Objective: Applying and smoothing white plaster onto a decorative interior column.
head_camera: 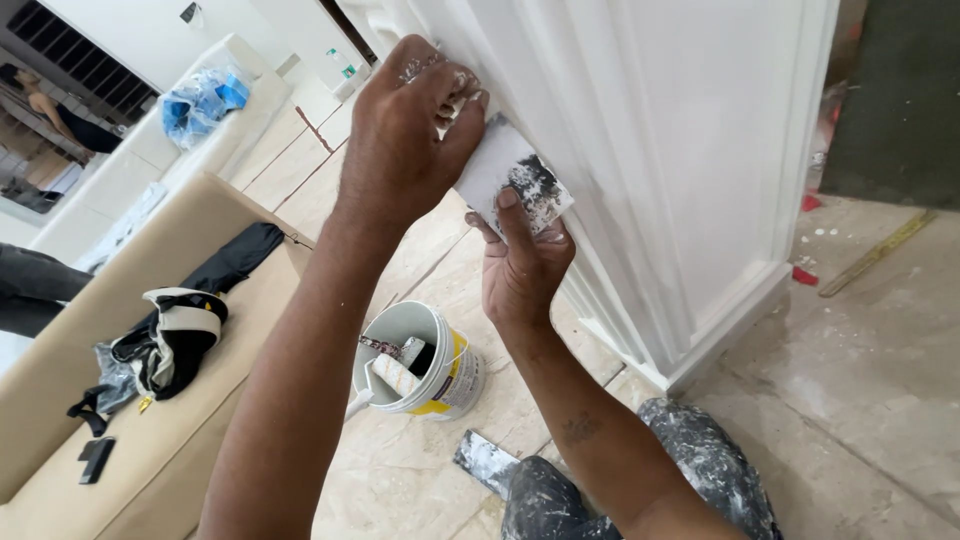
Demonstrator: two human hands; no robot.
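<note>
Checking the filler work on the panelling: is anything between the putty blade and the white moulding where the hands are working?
Nothing visible. The left hand presses at the white moulding, and the right hand holds the putty blade close beside it. The bucket stands on the floor below, out of the way.

We see pale marbled floor tiles (880, 370) under soft daylight, a white panelled wall (690, 150) at right, a beige bench (190, 440) near left carrying dark clothing (170, 340), and perhaps a window (60, 60) far left.
</note>
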